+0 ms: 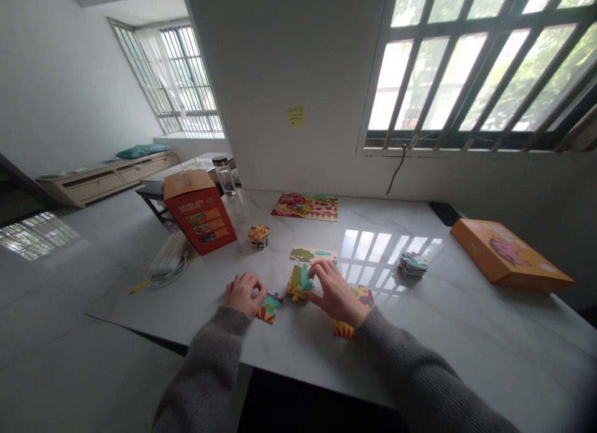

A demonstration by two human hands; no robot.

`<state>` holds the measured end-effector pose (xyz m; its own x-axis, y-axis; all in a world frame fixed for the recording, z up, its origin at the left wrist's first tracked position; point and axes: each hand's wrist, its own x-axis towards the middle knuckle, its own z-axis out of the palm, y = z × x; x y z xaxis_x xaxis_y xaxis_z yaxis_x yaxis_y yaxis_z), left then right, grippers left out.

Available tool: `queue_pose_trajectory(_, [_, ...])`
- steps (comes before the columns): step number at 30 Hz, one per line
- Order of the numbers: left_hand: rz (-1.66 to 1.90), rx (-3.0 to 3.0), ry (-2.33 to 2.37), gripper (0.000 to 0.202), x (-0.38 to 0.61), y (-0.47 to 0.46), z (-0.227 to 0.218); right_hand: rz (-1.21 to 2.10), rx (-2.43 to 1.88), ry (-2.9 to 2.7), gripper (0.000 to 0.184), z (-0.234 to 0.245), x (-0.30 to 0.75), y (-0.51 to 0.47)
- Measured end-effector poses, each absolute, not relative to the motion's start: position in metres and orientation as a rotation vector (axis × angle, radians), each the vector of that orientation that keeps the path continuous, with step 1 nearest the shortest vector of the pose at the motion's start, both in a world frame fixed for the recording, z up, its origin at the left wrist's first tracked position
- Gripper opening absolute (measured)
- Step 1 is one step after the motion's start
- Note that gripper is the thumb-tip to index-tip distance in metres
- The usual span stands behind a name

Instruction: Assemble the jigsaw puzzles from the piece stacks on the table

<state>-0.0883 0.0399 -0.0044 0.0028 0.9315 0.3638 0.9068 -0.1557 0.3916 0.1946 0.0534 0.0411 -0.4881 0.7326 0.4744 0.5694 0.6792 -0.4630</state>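
Note:
My right hand point(333, 290) curls its thumb and fingers around the right edge of a green, yellow and blue puzzle piece point(297, 282) near the table's middle. Just behind that piece lie joined puzzle pieces point(303, 254) with a green bush and a pale sky. My left hand point(245, 294) has its fingers bent together at the left edge of another puzzle piece point(269, 308), teal with red and yellow shapes. Partly under my right hand and wrist are more pieces, among them an orange puzzle piece point(344, 330). My fingers hide parts of what they grip.
Stacked puzzle pieces stand left point(259, 236) and right point(413, 265). A farm picture point(305, 206) lies by the wall. Around the edges are a red puzzle box point(200, 215), an orange box point(510, 252), a glass bottle point(225, 176), a power strip point(168, 256) and a black phone point(444, 213).

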Motion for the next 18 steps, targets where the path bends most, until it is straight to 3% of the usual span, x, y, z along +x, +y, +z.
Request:
queue_pose_trajectory(5, [1.172,1.948,1.578,0.028,-0.08,0.042,0.006,0.351,-0.828,-2.236,0.033,0.046,0.199,0.053])
queue_pose_trajectory(10, [1.169,1.661,1.191,0.041,-0.048,0.046,0.026,0.378,-0.694,-2.278,0.035,0.056,0.197,0.045])
queue_pose_trajectory(15, [1.162,1.593,1.223,0.038,-0.026,0.055,0.029,0.37,-0.655,-2.265,0.041,0.06,0.201,0.04])
queue_pose_trajectory(18, [1.233,1.516,1.24,0.044,-0.019,0.055,0.025,0.323,-0.698,-2.203,0.033,0.057,0.205,0.043])
